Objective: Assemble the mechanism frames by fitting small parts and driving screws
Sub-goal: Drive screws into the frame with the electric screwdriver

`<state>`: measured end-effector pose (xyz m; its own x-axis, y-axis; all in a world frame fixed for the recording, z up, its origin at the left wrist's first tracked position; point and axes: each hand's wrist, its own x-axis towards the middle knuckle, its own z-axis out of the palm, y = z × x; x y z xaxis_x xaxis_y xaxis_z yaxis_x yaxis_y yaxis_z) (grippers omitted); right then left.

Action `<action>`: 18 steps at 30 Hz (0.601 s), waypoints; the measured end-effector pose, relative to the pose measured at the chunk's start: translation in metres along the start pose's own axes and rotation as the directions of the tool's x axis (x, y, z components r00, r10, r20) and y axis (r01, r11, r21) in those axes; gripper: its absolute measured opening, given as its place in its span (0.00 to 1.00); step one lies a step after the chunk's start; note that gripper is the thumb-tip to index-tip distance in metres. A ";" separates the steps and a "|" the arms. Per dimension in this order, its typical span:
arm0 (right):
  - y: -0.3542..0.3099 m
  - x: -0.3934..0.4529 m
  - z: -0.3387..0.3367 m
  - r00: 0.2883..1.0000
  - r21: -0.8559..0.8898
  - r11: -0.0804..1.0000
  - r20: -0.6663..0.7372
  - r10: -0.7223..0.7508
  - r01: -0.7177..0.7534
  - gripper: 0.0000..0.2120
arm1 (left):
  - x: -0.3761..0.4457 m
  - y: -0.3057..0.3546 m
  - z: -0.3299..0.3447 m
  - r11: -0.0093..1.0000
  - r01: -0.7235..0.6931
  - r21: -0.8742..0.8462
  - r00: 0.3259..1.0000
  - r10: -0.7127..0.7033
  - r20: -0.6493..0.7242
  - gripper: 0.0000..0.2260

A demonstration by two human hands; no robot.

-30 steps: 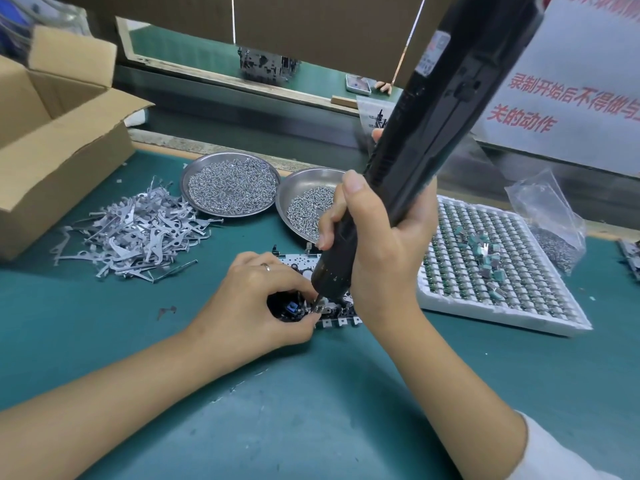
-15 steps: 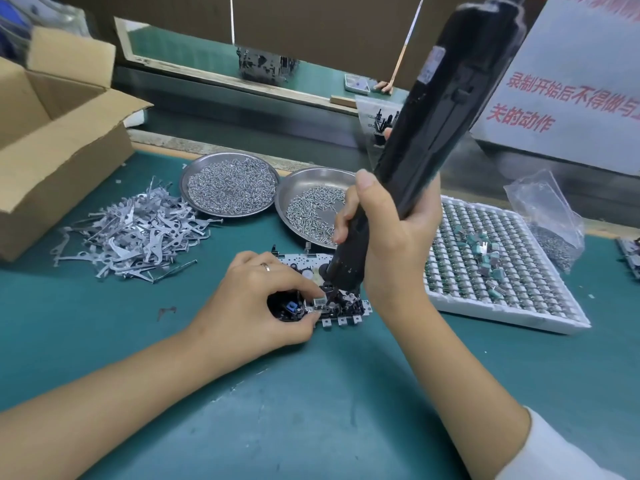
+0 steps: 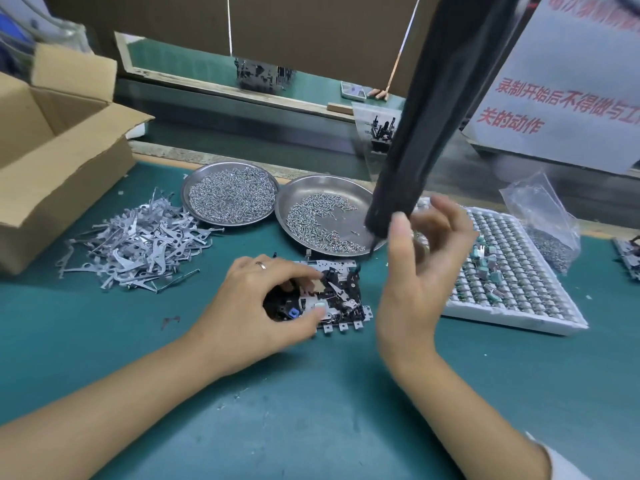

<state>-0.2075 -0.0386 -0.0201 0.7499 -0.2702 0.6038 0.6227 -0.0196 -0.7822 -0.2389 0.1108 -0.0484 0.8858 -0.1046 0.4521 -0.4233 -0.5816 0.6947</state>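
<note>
The mechanism frame point(image 3: 343, 292), a metal plate with black parts and a small blue piece, lies on the green mat at centre. My left hand point(image 3: 252, 306) covers its left half, fingers curled over the top and thumb pressed to the front edge. A black electric screwdriver point(image 3: 426, 133) hangs tilted, its tip over the right steel dish point(image 3: 322, 192) of loose screws. My right hand point(image 3: 415, 282) is beside the driver's lower end with fingers spread and holds nothing.
A second dish point(image 3: 186, 195) full of screws sits left of the first. A heap of flat metal levers point(image 3: 138, 244) and an open cardboard box point(image 3: 52, 174) are at left. A white parts tray point(image 3: 512, 317) and a plastic bag point(image 3: 543, 216) lie at right.
My right hand has let go of the screwdriver and opened. The driver has lifted off the frame and swung up and right over the dish. My left hand stays on the frame.
</note>
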 end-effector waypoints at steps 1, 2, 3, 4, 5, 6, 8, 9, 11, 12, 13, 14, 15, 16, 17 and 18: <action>0.002 -0.009 -0.005 0.998 -0.102 0.993 -0.011 -0.055 0.054 0.11 | 0.001 0.000 -0.001 0.999 0.010 -0.034 0.999 -0.012 -0.052 0.14; 0.003 -0.018 -0.009 0.990 -0.220 0.967 0.096 -0.107 0.126 0.08 | 0.003 -0.001 -0.002 0.999 0.013 -0.046 0.993 -0.018 -0.118 0.12; 0.002 -0.027 -0.012 0.943 -0.349 0.904 0.302 -0.141 0.247 0.08 | 0.006 -0.001 -0.004 0.999 0.012 -0.039 0.982 -0.019 -0.185 0.09; 0.004 -0.039 -0.011 0.832 -0.446 0.796 0.541 -0.124 0.409 0.11 | 0.006 -0.005 -0.005 0.999 0.027 -0.031 0.970 -0.034 -0.242 0.08; 0.007 -0.048 -0.011 0.691 -0.488 0.655 0.720 -0.071 0.576 0.15 | 0.008 -0.008 -0.007 0.999 0.044 -0.026 0.957 -0.050 -0.286 0.08; 0.008 -0.055 -0.011 0.588 -0.502 0.514 0.809 -0.005 0.695 0.17 | 0.009 -0.010 -0.008 0.998 0.057 -0.020 0.948 -0.061 -0.314 0.08; 0.001 -0.058 -0.007 0.530 -0.522 0.368 0.843 0.088 0.769 0.16 | 0.010 -0.013 -0.010 0.996 0.084 -0.021 0.938 -0.086 -0.335 0.09; -0.004 -0.058 -0.006 0.533 -0.531 0.355 0.840 0.100 0.770 0.15 | 0.010 -0.014 -0.011 0.995 0.093 -0.032 0.937 -0.098 -0.336 0.08; -0.013 -0.057 -0.008 0.536 -0.525 0.373 0.840 0.084 0.765 0.13 | 0.010 -0.016 -0.011 0.993 0.108 -0.043 0.935 -0.117 -0.335 0.08; -0.016 -0.058 -0.011 0.534 -0.522 0.365 0.842 0.076 0.771 0.13 | 0.010 -0.015 -0.010 0.994 0.108 -0.034 0.936 -0.114 -0.332 0.08; -0.020 -0.060 -0.016 0.536 -0.526 0.352 0.841 0.079 0.774 0.11 | 0.010 -0.015 -0.010 0.994 0.102 -0.027 0.938 -0.105 -0.330 0.08; -0.024 -0.063 -0.021 0.542 -0.538 0.346 0.835 0.093 0.769 0.10 | 0.009 -0.015 -0.010 0.995 0.095 -0.026 0.941 -0.099 -0.325 0.08; -0.029 -0.065 -0.028 0.556 -0.555 0.353 0.824 0.109 0.753 0.09 | 0.009 -0.014 -0.009 0.996 0.090 -0.028 0.943 -0.095 -0.320 0.08; -0.032 -0.066 -0.036 0.573 -0.570 0.365 0.812 0.112 0.736 0.08 | 0.008 -0.014 -0.010 0.996 0.088 -0.031 0.944 -0.093 -0.317 0.07; -0.036 -0.067 -0.046 0.594 -0.585 0.379 0.798 0.107 0.717 0.07 | 0.008 -0.015 -0.009 0.996 0.083 -0.034 0.946 -0.089 -0.312 0.06; -0.040 -0.067 -0.057 0.617 -0.603 0.383 0.781 0.101 0.700 0.08 | 0.007 -0.016 -0.009 0.996 0.082 -0.036 0.947 -0.089 -0.308 0.08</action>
<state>-0.2955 -0.0746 -0.0384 0.6997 0.5827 0.4133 0.6290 -0.7768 0.0305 -0.2275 0.1267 -0.0509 0.8181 0.2011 0.5388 -0.3560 -0.5587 0.7491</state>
